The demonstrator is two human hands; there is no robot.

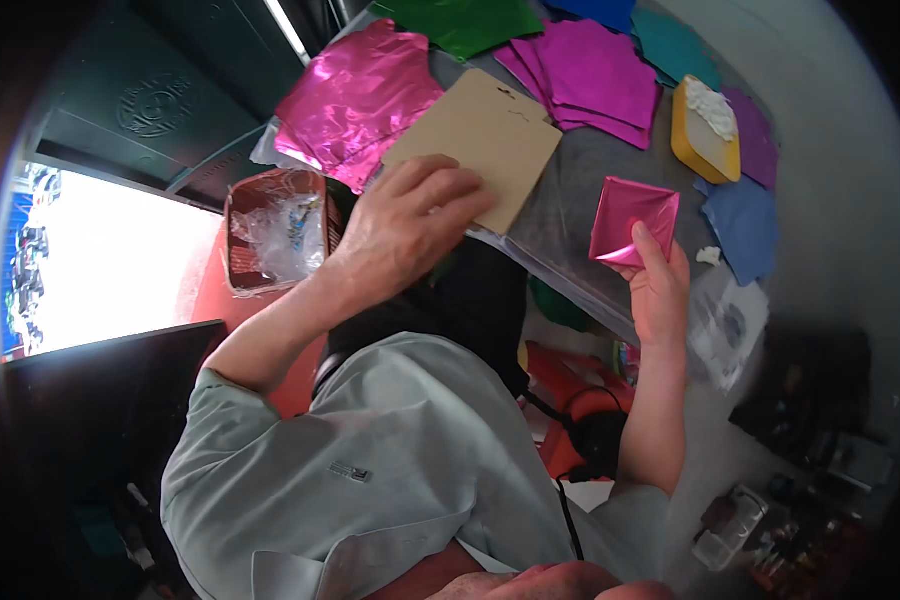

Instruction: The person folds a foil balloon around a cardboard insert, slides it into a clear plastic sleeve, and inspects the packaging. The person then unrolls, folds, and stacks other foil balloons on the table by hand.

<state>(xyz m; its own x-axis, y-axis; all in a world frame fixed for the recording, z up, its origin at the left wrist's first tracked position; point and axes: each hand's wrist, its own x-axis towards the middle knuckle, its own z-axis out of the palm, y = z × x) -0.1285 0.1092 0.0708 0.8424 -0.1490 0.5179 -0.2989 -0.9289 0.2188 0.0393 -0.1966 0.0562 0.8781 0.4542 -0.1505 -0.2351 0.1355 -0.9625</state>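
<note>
My left hand (pixel 410 215) lies over the near-left part of a brown cardboard piece (pixel 505 140), its fingers slightly bent and a little apart. The cardboard rests on the table beside crumpled pink foil (pixel 355 95). On the right, my right hand (pixel 658 275) holds a small square pink foil box (pixel 638 212), with the thumb at its near inner side and the fingers mostly hidden behind it. The box is held above the table.
Green foil (pixel 465 22), magenta sheets (pixel 605 85) and a yellow container (pixel 705 135) with white material sit at the far side. Blue sheets (pixel 740 225) lie at the right. A basket (pixel 232 235) with clear plastic stands left of my left hand.
</note>
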